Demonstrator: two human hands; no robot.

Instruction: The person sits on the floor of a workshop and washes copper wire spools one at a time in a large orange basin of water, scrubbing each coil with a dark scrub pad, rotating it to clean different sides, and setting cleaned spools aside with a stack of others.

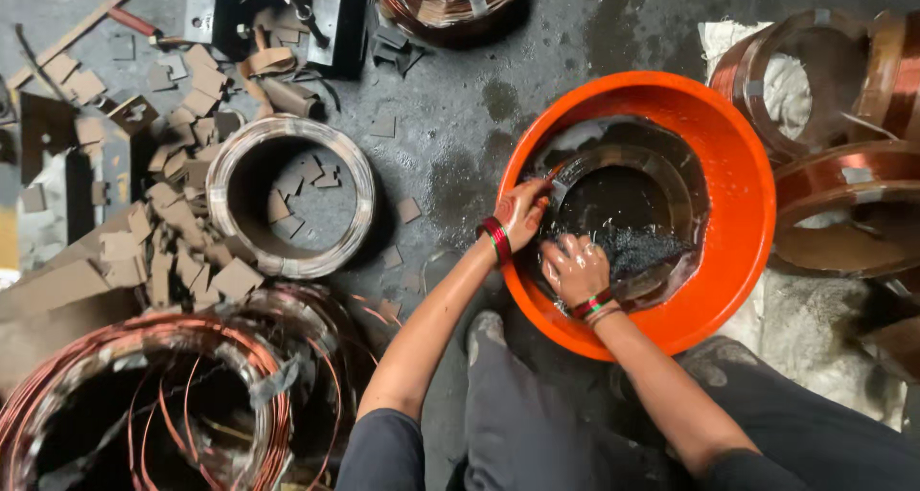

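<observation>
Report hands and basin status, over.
Left hand gripping wet wire coil rim. Right hand pressing dark scrubbing pad on it. Round orange plastic basin unobstructed.

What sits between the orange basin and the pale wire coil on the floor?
Head view: wet dark floor with a few scattered cardboard scraps between orange basin and pale coil.

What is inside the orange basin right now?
The orange basin holds a wire coil ring in dark liquid. The left hand grips its rim; the right hand presses dark scrubbing material. The basin's bottom is hidden.
</observation>
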